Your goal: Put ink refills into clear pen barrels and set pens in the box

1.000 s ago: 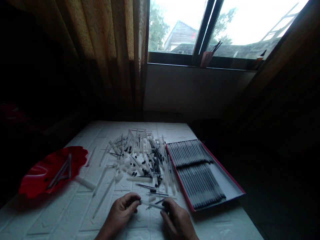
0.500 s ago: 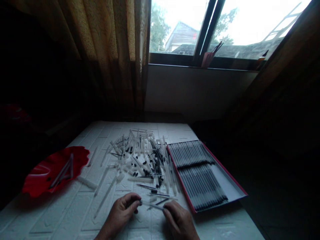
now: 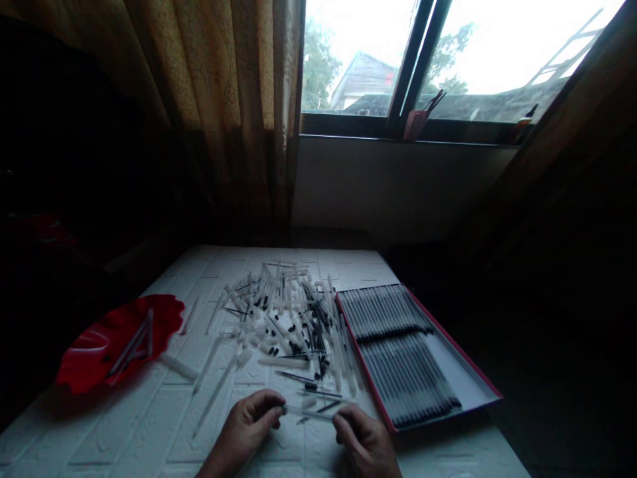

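A clear pen (image 3: 309,413) lies level between my hands near the table's front edge. My left hand (image 3: 253,425) pinches its left end, where a small dark tip shows. The right end is between the fingers of my right hand (image 3: 363,438). Just beyond them spreads a loose pile of clear barrels, dark refills (image 3: 314,325) and small black plugs (image 3: 273,350). To the right, a red-edged box (image 3: 450,352) holds two rows of pens with dark ends.
On the left, a red wavy-edged dish (image 3: 89,352) holds a few clear tubes and small dark pieces. Loose clear barrels (image 3: 213,395) lie between dish and pile. Behind the white table (image 3: 149,425) are a curtain (image 3: 223,99) and a window.
The whole view has shifted slightly, so everything appears a little lower and further right. Both hands keep their hold on the pen.
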{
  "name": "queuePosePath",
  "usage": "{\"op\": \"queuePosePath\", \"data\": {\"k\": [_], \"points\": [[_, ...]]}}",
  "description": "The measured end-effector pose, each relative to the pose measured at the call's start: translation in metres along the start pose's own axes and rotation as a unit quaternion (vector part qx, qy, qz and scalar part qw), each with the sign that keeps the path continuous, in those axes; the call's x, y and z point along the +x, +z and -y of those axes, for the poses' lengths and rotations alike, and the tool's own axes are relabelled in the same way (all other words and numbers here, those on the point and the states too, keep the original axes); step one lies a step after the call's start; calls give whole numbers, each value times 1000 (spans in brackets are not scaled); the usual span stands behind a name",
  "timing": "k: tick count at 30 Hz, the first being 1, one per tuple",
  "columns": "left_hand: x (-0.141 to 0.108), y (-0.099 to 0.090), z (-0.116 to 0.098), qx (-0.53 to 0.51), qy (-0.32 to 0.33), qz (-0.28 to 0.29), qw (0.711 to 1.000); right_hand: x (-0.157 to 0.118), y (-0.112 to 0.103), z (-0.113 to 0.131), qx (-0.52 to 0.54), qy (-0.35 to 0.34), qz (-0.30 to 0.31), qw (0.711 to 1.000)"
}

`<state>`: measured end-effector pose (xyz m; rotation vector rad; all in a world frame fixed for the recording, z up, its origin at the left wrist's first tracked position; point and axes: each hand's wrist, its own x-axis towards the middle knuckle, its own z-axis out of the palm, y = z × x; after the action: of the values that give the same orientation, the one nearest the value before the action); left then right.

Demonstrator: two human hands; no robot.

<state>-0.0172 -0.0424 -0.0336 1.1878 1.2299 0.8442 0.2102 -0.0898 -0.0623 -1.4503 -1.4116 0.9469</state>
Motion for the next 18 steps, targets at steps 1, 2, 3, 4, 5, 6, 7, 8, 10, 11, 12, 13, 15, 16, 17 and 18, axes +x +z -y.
{"op": "queuePosePath", "data": {"k": [1, 2, 3, 4, 5, 6, 7, 8, 10, 11, 12, 13, 15, 16, 17, 18], "points": [[-1, 0, 0, 7, 4, -1, 1000, 0, 0, 1, 8, 16, 0, 1000], [-2, 1, 0, 17, 10, -2, 1000, 1, -1, 2, 15, 27, -3, 1000], [-2, 1, 1, 28, 15, -4, 999, 1, -1, 4, 22, 36, -8, 999], [-3, 2, 0, 39, 21, -5, 999, 1, -1, 5, 30, 42, -12, 999], [-3, 2, 0, 45, 24, -8, 999, 2, -2, 6, 40, 46, -17, 998], [-4, 3, -1, 46, 23, -10, 999, 2, -2, 6, 51, 48, -21, 997], [-4, 4, -2, 43, 17, -11, 999, 3, -3, 7, 63, 48, -25, 997], [-4, 4, -3, 38, 8, -10, 999, 3, -3, 7, 75, 49, -28, 996], [-5, 5, -7, 33, -7, -4, 999, 2, -3, 8, 94, 50, -32, 994], [-5, 6, -9, 36, -11, 1, 999, 2, -3, 9, 100, 51, -34, 993], [-5, 6, -11, 42, -12, 4, 999, 2, -3, 9, 105, 52, -36, 992], [-5, 7, -13, 44, -14, 6, 999, 1, -3, 10, 111, 53, -40, 992], [-4, 8, -15, 37, -20, 9, 999, 1, -3, 12, 132, 58, -51, 988], [-3, 8, -15, 27, -22, 11, 999, 1, -3, 13, 146, 67, -56, 985], [-3, 10, -15, 16, -23, 13, 1000, 1, -3, 13, 163, 83, -60, 981], [-2, 11, -14, 4, -25, 16, 1000, 1, -2, 14, 183, 102, -66, 976]]}}
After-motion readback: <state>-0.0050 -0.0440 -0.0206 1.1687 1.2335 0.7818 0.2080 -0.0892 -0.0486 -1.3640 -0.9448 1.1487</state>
